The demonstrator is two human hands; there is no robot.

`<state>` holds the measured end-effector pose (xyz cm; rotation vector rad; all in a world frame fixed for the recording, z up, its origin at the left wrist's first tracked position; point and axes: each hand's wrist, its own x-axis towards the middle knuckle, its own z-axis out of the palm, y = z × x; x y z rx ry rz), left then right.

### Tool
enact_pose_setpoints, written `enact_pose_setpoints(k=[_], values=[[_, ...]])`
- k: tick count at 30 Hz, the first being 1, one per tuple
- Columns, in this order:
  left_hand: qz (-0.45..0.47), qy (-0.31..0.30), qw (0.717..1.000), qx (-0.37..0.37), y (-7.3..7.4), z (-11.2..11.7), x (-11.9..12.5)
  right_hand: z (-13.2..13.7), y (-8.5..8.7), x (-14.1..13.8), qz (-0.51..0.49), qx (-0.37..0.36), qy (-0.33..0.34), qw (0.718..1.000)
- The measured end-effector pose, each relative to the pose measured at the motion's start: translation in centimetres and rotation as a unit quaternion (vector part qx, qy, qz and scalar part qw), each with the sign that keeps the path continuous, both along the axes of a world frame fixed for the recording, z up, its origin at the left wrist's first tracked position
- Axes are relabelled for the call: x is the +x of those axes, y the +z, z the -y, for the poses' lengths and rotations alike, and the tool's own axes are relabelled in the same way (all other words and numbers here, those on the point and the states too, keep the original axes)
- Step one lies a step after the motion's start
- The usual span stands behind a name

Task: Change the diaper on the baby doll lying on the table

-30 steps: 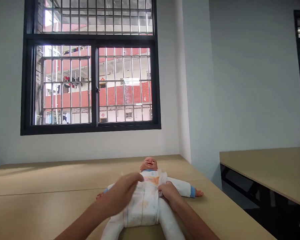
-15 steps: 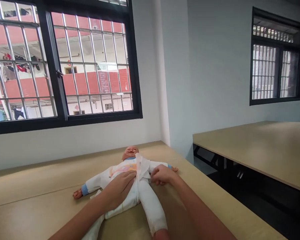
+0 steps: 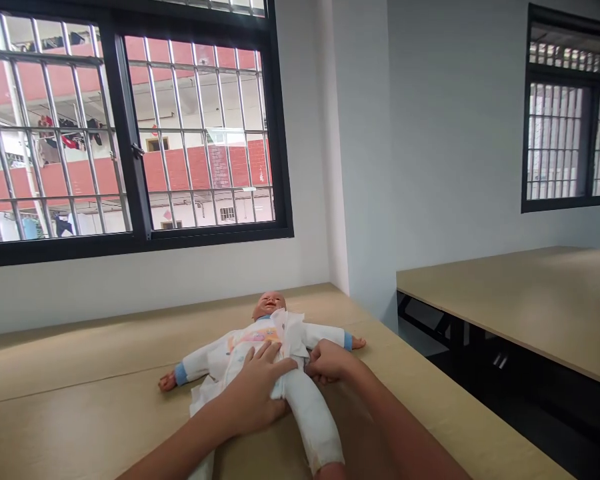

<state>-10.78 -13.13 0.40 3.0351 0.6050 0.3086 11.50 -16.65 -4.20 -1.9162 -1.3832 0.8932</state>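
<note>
A baby doll in white clothes with blue cuffs lies on its back on the table, head toward the wall and arms spread. Around its hips is a white diaper, with a thin loose flap standing up over the belly. My left hand rests on the diaper's front, fingers spread and thumb apart. At the doll's hip on the right, my right hand is closed at the diaper's side edge; its fingertips are partly hidden. Another white diaper side sticks out past my left wrist.
The light wooden table meets the wall below a barred window. A second table stands to the right across a dark gap. Further right is another barred window.
My left hand has slid lower on the diaper and its fingers have spread. My right hand stays by the hip, curled tighter. The view has shifted slightly left.
</note>
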Motion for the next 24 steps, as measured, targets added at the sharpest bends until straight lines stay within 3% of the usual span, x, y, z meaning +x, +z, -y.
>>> enact_pose_setpoints(k=[5,11,14,18,20,24], values=[[0.02,-0.026,0.999,-0.02,0.1,0.2,-0.4,1.0,1.5,0.4,-0.064,0.031,0.02,0.997],[-0.006,0.001,0.999,-0.038,-0.6,0.7,-0.5,1.6,3.5,-1.6,-0.118,0.122,0.031,0.985],[-0.013,0.032,0.998,-0.044,-1.3,1.3,-0.2,0.4,2.8,-3.6,-0.081,0.167,0.016,0.983],[-0.023,0.049,0.997,-0.047,-1.6,1.9,-0.1,-1.5,1.1,-5.2,0.033,0.231,-0.128,0.964],[-0.026,0.041,0.998,-0.045,-1.6,2.0,-0.3,-2.2,0.5,-4.9,0.047,0.23,-0.175,0.956],[-0.032,0.037,0.998,-0.045,-1.4,1.9,-0.5,-2.5,-0.1,-2.7,-0.003,0.198,-0.19,0.962]])
